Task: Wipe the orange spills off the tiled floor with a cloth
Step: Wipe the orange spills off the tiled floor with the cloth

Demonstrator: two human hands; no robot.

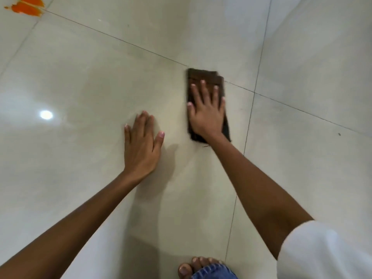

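Note:
A folded dark brown cloth (pixel 203 76) lies flat on the glossy cream tiled floor (pixel 80 77), over a grout line near the middle. My right hand (pixel 206 111) presses on the cloth with straight, spread fingers. My left hand (pixel 142 146) rests flat on the bare tile to the left of the cloth, fingers straight, holding nothing. An orange spill (pixel 27 7) sits at the far top left corner, well away from both hands and the cloth.
A bare foot (pixel 196 266) with a blue denim hem (pixel 214 272) stands at the bottom edge. A white sleeve (pixel 322 252) covers my right upper arm. A ceiling light glares on the tile (pixel 46 114); a small dark speck (pixel 339 134) lies at right.

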